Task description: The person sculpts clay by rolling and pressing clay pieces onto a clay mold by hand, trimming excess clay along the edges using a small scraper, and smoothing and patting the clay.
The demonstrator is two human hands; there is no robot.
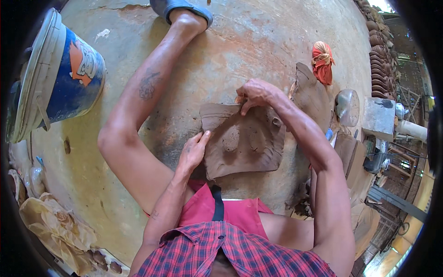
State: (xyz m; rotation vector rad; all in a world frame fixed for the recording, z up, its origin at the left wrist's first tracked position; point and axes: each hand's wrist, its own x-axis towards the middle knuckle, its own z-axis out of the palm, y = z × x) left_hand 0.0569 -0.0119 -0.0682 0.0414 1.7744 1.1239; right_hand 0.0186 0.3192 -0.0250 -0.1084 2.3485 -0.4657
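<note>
The left hand [194,150] lies flat against the near-left edge of a slab of brown clay [244,141], fingers together and pressed to the clay, gripping nothing else. The right hand [256,94] is at the slab's far edge, fingers curled and pinching that rim between thumb and fingertips. The slab sits directly between the two hands, on the floor just ahead of the person's lap; its longer side runs roughly left to right, so the hands oppose each other across its shorter dimension. Both hands touch it; neither is nearer.

Beyond the right hand stands a taller mass of clay [311,94], just beside the slab, with an orange cloth [322,62] further out. Well beyond the left hand, past the raised knee, a blue bucket [64,76] lies tilted. Behind the left elbow is crumpled tan plastic sheeting [55,226]. The concrete floor [258,37] is stained.
</note>
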